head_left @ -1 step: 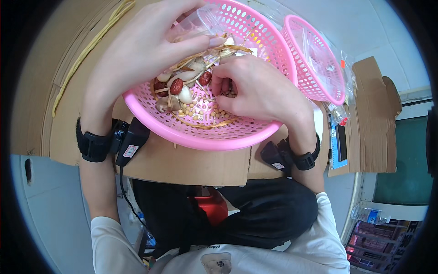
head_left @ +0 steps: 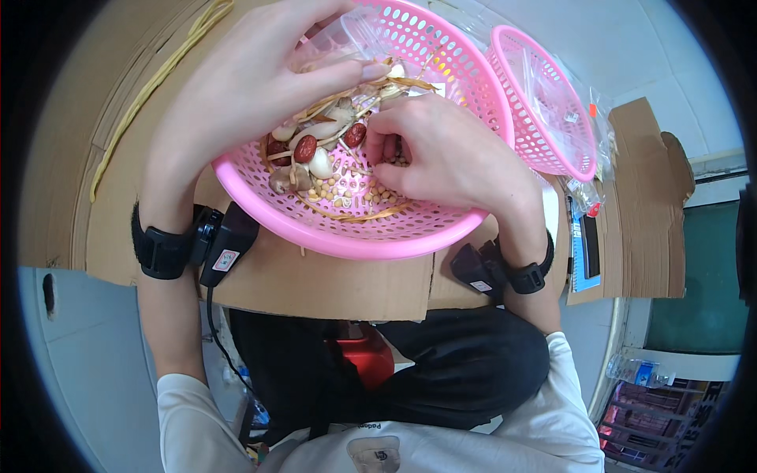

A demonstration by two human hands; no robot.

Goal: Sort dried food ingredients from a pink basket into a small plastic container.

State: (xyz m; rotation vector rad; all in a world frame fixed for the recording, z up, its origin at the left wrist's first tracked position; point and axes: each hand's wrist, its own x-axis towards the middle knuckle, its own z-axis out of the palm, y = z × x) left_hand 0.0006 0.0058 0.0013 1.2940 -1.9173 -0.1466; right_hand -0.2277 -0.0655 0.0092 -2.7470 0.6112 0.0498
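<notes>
A pink perforated basket [head_left: 363, 246] holds red dates [head_left: 305, 149], pale mushroom pieces [head_left: 292, 180], dried strands [head_left: 392, 211], and small yellowish legumes [head_left: 327, 191]. My left hand [head_left: 276, 87] reaches over its upper left, closed on a clear plastic bag [head_left: 351, 35], its thumb over the contents; the other fingertips are partly hidden. My right hand [head_left: 434, 150] is curled down inside the basket at the right, among small brownish pieces; what it grips is hidden.
A second pink basket [head_left: 587, 169] with clear bags stands at upper right, beside a blue notebook [head_left: 583, 256] and upright cardboard [head_left: 643, 236]. A yellow cord [head_left: 150, 87] lies at left on the cardboard surface [head_left: 347, 292]. Black devices [head_left: 225, 252] are strapped to both wrists.
</notes>
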